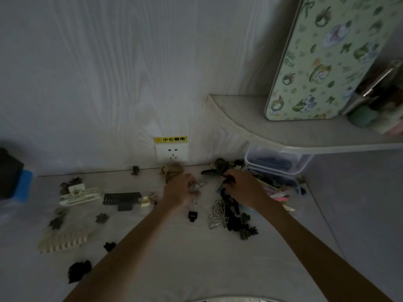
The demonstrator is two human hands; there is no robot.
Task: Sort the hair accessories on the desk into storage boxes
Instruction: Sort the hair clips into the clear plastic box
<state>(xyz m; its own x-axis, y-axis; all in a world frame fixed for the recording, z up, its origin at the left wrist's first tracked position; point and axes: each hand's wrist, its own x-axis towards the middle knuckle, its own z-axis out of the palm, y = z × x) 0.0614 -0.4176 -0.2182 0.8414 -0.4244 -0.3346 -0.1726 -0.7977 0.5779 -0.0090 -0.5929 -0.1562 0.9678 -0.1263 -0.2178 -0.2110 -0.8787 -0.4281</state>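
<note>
Hair accessories point(231, 216) lie scattered across the desk point(178, 253), thickest near its back right corner by the clear storage boxes point(277, 165). Picking step: left hand point(181, 190) pinches a pale slim clip point(201, 184), right hand point(242, 185) pinches a dark piece. Next, probably: drop each into its box.

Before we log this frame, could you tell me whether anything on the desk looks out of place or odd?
Nothing looks damaged or spilled. The accessories lie loose across the desk, as expected mid-sort, and the clear box sits under the shelf. Both hands, left and right, work in the pile. The dim light hides fine detail.
</note>
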